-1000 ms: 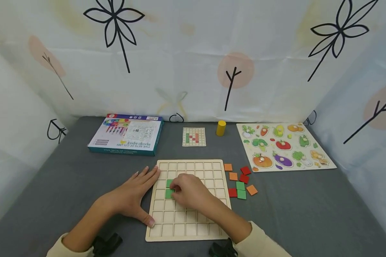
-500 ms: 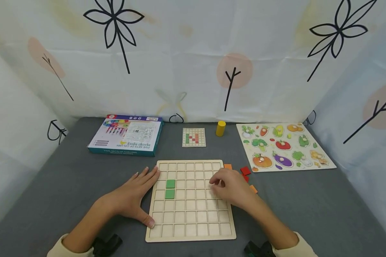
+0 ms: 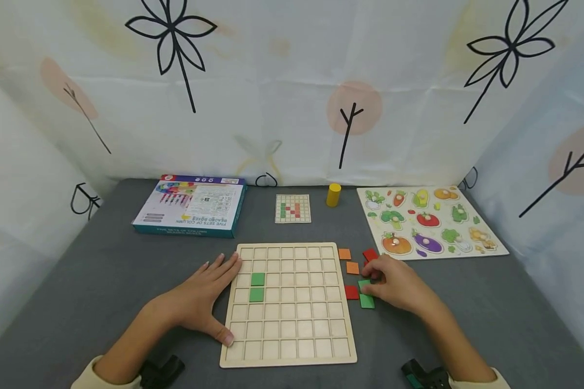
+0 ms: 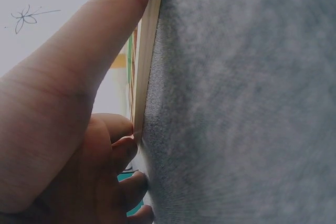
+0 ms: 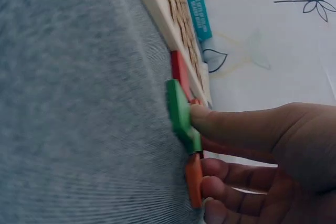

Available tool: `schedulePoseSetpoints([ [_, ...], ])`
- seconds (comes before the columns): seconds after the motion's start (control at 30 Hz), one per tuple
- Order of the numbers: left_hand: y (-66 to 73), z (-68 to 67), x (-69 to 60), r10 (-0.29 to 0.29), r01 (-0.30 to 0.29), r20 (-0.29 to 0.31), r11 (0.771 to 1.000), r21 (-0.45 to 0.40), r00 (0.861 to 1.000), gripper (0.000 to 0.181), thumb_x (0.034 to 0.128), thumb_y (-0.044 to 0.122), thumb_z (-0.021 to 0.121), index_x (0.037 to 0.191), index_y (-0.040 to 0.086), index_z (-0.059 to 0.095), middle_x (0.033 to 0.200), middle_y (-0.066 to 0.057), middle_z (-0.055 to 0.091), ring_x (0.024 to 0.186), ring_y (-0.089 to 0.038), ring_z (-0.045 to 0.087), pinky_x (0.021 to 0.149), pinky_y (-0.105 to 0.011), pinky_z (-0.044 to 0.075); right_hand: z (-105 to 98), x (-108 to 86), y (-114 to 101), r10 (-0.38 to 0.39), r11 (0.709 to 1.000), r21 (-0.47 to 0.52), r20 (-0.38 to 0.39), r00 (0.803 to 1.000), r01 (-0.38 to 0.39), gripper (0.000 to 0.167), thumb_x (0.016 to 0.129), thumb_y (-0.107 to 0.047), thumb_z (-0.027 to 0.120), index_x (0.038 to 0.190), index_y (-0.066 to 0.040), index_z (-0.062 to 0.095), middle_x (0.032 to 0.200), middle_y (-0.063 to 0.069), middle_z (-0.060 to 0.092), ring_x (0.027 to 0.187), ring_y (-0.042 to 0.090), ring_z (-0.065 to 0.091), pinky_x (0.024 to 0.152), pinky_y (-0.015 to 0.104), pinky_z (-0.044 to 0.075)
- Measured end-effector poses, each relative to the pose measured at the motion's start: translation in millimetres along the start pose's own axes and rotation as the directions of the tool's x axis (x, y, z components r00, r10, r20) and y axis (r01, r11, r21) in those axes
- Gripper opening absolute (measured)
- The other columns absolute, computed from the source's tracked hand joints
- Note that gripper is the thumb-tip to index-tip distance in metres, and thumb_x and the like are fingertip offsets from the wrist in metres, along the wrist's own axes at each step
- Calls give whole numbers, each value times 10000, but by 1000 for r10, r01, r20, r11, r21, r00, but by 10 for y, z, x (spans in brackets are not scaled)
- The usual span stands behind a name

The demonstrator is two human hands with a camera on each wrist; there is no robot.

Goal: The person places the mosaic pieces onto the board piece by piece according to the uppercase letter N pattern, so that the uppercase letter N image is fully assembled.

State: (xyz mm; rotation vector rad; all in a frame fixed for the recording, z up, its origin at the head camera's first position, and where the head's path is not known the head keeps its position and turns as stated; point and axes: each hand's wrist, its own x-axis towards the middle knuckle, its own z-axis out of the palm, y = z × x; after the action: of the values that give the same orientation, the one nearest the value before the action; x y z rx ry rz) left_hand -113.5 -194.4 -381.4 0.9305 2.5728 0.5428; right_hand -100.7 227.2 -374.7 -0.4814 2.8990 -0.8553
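The wooden grid board (image 3: 288,313) lies on the grey tabletop (image 3: 121,270), two green tiles (image 3: 258,279) seated toward its ten o'clock. The left hand (image 3: 197,302) spreads its fingers along its nine o'clock edge. Just beyond three o'clock, the right hand (image 3: 396,283) curls at loose green tiles (image 3: 367,301); whether it pinches one, I cannot tell.

My right hand (image 3: 396,286) has swung off the board (image 3: 288,361), baring its two green tiles (image 3: 257,295); now I'm at the loose pieces (image 3: 352,268); the nearer green one (image 3: 367,302) has slid towards me.
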Motion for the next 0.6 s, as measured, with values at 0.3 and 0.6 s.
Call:
schedulePoseSetpoints([
  [0.3, 7, 8, 4, 7, -7, -5, 1000, 5, 1000, 1398, 611, 766, 796, 1602, 15, 156, 1658, -175, 111, 1492, -458, 71, 1128, -683, 120, -26, -19, -4, -29, 999, 36, 31, 999, 28, 199, 784, -116, 866, 849, -123, 678, 815, -55, 573, 730, 99, 532, 657, 324, 472],
  [0.6, 1, 9, -2, 8, -8, -7, 1000, 4, 1000, 1397, 611, 770, 792, 1601, 13, 159, 1657, -178, 113, 1491, -459, 72, 1126, -686, 122, -45, -17, -49, 8, 988, 152, 32, 999, -13, 163, 820, -32, 810, 853, -91, 661, 755, -51, 588, 674, 121, 552, 596, 274, 472],
])
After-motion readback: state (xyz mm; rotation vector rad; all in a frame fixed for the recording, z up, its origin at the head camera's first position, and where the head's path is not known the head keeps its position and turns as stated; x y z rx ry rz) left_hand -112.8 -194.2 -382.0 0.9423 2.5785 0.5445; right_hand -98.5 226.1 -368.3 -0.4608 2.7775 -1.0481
